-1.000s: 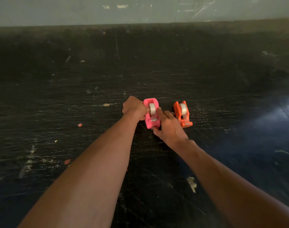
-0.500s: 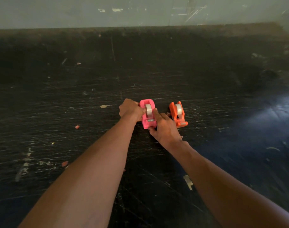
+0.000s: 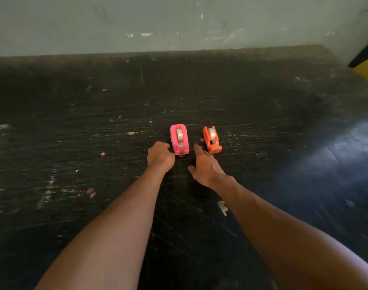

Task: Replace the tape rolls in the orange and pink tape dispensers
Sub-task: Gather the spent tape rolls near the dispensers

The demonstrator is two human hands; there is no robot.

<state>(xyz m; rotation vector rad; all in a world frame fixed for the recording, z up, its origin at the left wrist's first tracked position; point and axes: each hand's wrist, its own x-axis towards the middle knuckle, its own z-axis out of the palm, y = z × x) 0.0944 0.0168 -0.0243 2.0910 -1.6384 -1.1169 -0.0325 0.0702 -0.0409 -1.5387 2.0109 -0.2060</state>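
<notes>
1. Dispensers sit mid-tabletop: pink tape dispenser just beside orange tape dispenser, each holding a tape roll.
2. My left hand is curled, empty; my right hand splayed, empty.
3. Light, slick plastic, I judge; I'd pinch the side walls.

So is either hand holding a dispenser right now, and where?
Nothing is held. The left hand is a loose fist beside the pink dispenser; the right hand is open, near the orange dispenser.
</notes>
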